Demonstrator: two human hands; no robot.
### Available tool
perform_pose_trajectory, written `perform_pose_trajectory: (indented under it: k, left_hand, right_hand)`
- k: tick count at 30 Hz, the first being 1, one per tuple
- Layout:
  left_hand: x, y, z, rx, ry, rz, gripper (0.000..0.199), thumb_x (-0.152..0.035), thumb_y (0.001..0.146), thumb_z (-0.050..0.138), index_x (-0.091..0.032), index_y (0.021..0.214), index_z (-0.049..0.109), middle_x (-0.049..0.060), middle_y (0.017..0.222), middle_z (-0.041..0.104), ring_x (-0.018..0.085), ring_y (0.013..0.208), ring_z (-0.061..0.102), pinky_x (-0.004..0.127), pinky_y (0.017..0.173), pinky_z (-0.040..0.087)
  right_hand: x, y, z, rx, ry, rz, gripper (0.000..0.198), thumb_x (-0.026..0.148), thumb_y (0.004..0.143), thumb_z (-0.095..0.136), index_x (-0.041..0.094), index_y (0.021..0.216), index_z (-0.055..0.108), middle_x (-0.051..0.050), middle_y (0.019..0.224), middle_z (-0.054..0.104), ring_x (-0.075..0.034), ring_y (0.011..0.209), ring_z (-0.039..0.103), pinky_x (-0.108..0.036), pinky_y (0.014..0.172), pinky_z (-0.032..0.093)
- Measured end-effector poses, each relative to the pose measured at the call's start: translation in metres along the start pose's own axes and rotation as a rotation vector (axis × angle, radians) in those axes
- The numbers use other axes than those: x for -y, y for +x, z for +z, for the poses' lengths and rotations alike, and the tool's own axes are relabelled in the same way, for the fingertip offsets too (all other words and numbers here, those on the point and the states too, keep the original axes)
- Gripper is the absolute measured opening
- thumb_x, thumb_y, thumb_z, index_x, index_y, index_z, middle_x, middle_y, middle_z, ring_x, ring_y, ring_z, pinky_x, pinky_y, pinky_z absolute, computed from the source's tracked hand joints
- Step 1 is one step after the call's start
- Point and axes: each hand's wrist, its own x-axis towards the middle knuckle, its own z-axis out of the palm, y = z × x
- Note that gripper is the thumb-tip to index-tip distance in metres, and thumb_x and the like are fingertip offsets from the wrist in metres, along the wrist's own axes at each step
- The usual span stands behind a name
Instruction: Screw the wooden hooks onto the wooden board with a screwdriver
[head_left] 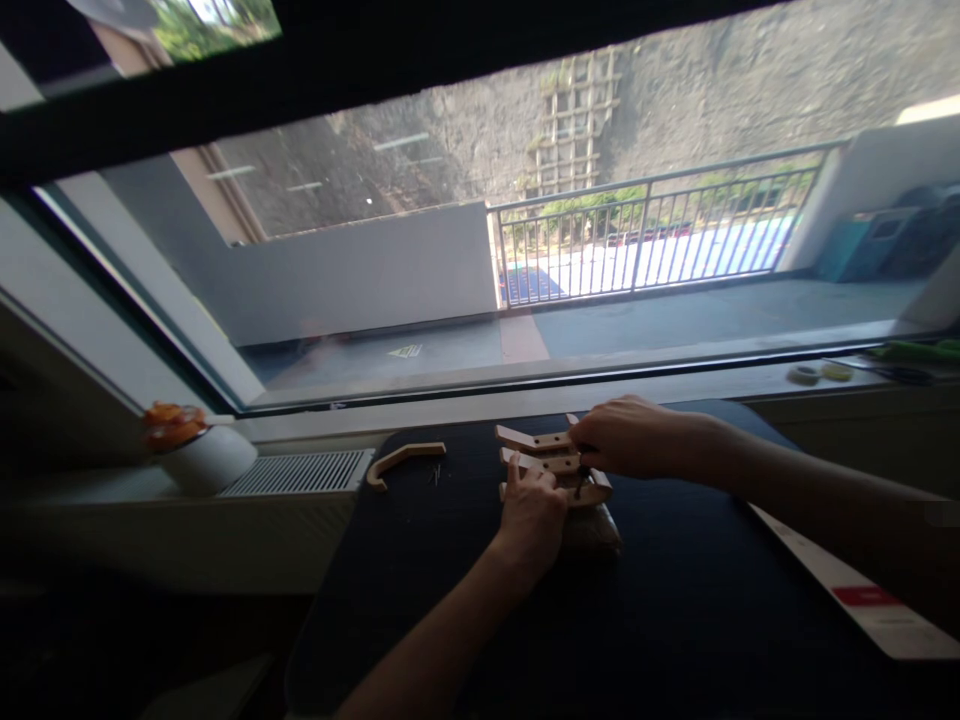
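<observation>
A small pale wooden frame (553, 441) of several angled bars with dark holes lies on the dark table (450, 610). My left hand (531, 515) grips its near left side, the index finger stretched along a bar. From the right, my right hand (626, 435) is closed around a thin dark tool (579, 487), mostly hidden by the fingers, its lower end over the nearest bar. A clear plastic bag (600, 530) sits at the frame's near edge. Left of the frame are a loose curved wooden piece (405, 453) and several small screws (436, 476).
A white pot with orange flowers (174, 425) stands on the sill at left, beside a vent grille (300, 473). Tape rolls (804, 375) lie on the right sill. A pale board with a red patch (847, 570) is at the table's right. The window (360, 330) rises behind.
</observation>
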Motion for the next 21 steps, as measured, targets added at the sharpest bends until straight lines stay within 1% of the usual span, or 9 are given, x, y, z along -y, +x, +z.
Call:
perform_pose_trajectory:
  k: [3, 6, 8, 12, 15, 18, 21]
  left_hand:
    - [-0.0004, -0.0003, -0.0015, 0.004, -0.002, -0.001, 0.027, -0.015, 0.092, 0.047, -0.021, 0.092, 0.074, 0.006, 0.094, 0.070, 0.025, 0.102, 0.059, 0.059, 0.113, 0.020]
    - [-0.0005, -0.0002, -0.0012, 0.002, -0.029, -0.007, 0.028, -0.016, 0.093, 0.047, -0.021, 0.092, 0.075, 0.006, 0.094, 0.070, 0.025, 0.102, 0.059, 0.059, 0.114, 0.018]
    - [-0.0003, 0.0000, -0.0003, 0.001, -0.032, -0.009, 0.028, -0.016, 0.093, 0.048, -0.021, 0.093, 0.075, 0.006, 0.095, 0.070, 0.025, 0.103, 0.058, 0.060, 0.114, 0.018]
    - [0.0001, 0.0002, 0.0014, 0.005, -0.001, -0.007, 0.026, -0.015, 0.092, 0.048, -0.020, 0.093, 0.074, 0.007, 0.094, 0.069, 0.026, 0.102, 0.058, 0.060, 0.113, 0.021]
    - [0.0000, 0.0005, 0.0017, 0.006, 0.002, -0.008, 0.026, -0.015, 0.092, 0.049, -0.020, 0.092, 0.074, 0.006, 0.095, 0.070, 0.025, 0.102, 0.059, 0.059, 0.114, 0.021]
    - [-0.0004, 0.0008, 0.0009, 0.002, -0.001, -0.009, 0.027, -0.015, 0.092, 0.048, -0.021, 0.092, 0.074, 0.006, 0.095, 0.070, 0.024, 0.101, 0.059, 0.060, 0.114, 0.021]
    - [-0.0005, 0.0007, -0.0008, 0.006, -0.003, -0.001, 0.027, -0.015, 0.093, 0.048, -0.021, 0.093, 0.075, 0.006, 0.092, 0.070, 0.025, 0.101, 0.059, 0.061, 0.113, 0.022]
  right_hand:
    - [0.0005, 0.0001, 0.0003, -0.004, -0.014, 0.013, 0.022, 0.025, 0.088, 0.051, 0.015, 0.086, 0.070, -0.012, 0.086, 0.072, -0.025, 0.079, 0.067, -0.030, 0.059, 0.034]
    - [0.0007, -0.0018, -0.0022, 0.012, 0.017, -0.026, 0.018, 0.021, 0.082, 0.057, 0.018, 0.094, 0.070, -0.008, 0.085, 0.072, -0.024, 0.080, 0.067, -0.029, 0.058, 0.033]
    - [0.0004, -0.0030, -0.0040, 0.026, 0.036, -0.048, 0.023, 0.015, 0.078, 0.058, 0.020, 0.098, 0.069, -0.006, 0.087, 0.072, -0.023, 0.082, 0.067, -0.028, 0.058, 0.033]
    - [0.0000, -0.0039, -0.0057, 0.060, 0.005, -0.028, 0.020, 0.012, 0.080, 0.055, 0.019, 0.093, 0.069, -0.006, 0.090, 0.072, -0.023, 0.085, 0.066, -0.029, 0.061, 0.035]
    - [0.0004, -0.0037, -0.0058, 0.067, -0.017, -0.005, 0.018, 0.014, 0.082, 0.055, 0.018, 0.092, 0.070, -0.008, 0.090, 0.072, -0.024, 0.085, 0.066, -0.029, 0.061, 0.036]
    - [0.0013, -0.0025, -0.0046, 0.051, -0.030, 0.006, 0.018, 0.020, 0.084, 0.056, 0.015, 0.093, 0.071, -0.010, 0.089, 0.072, -0.024, 0.083, 0.067, -0.029, 0.061, 0.036]
    - [0.0013, -0.0007, -0.0016, 0.030, -0.045, 0.014, 0.023, 0.026, 0.088, 0.053, 0.014, 0.091, 0.071, -0.012, 0.085, 0.072, -0.026, 0.078, 0.067, -0.030, 0.058, 0.035]
